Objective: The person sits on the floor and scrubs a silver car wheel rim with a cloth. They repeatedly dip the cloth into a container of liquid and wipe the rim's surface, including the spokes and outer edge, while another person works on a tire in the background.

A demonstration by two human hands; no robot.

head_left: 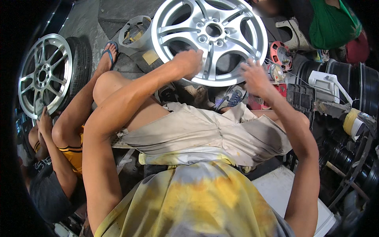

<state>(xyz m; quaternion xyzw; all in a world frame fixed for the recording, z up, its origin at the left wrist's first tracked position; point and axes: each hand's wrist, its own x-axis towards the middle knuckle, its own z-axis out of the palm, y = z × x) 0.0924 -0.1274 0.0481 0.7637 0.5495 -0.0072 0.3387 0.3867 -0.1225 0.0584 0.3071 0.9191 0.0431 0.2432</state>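
Note:
A silver alloy car wheel [213, 71] with paired spokes is in front of my knees, its face tilted up toward me. My left hand [190, 63] is closed at the lower left spokes, close to the wheel's face. Motion blurs its fingers, and what they hold, if anything, I cannot make out. My right hand [256, 78] is at the wheel's lower right rim, slightly blurred. Its fingers are loosely bent and apart, with nothing visible in them. Bolt holes ring the open centre of the wheel.
On the left, another person's hand [44, 118] touches a second multi-spoke wheel [42, 77] with a tire. A white bucket [135, 46] stands behind my left knee. To the right are a red reel [281, 55], a can [275, 73], a white plastic box [324, 83] and black wheel rims [349, 79].

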